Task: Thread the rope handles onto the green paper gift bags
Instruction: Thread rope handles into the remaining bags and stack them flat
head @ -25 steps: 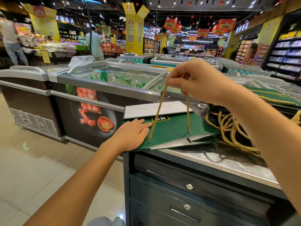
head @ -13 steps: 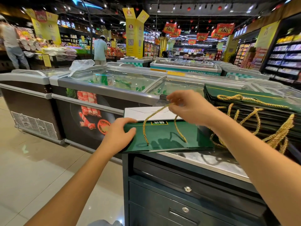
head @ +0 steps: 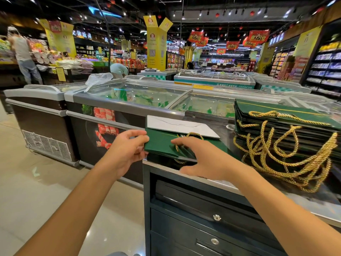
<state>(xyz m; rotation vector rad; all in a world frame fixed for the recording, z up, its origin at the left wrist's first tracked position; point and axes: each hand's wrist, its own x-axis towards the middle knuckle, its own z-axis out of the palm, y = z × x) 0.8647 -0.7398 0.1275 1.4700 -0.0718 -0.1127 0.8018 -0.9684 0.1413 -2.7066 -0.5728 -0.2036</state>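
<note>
A flat green paper gift bag (head: 160, 145) lies on the left end of the steel counter (head: 311, 202), with a white sheet (head: 180, 126) just behind it. A gold rope handle (head: 194, 134) loops up from the bag's face. My left hand (head: 127, 150) pinches the bag's left edge. My right hand (head: 201, 157) lies on top of the bag with fingers stretched out over the rope, its thumb spread out below the counter edge. At the right stands a stack of green bags (head: 287, 121) with gold rope handles (head: 276, 156) hanging off it.
The counter sits on a dark cabinet with locked drawers (head: 212, 218). Glass-topped chest freezers (head: 129, 100) stand directly behind and to the left. A tiled aisle (head: 36, 182) runs on the left. People stand far off at the produce stands.
My right hand let go of the raised rope and came down flat onto the bag. My left hand shifted from pressing the bag's face to pinching its left edge.
</note>
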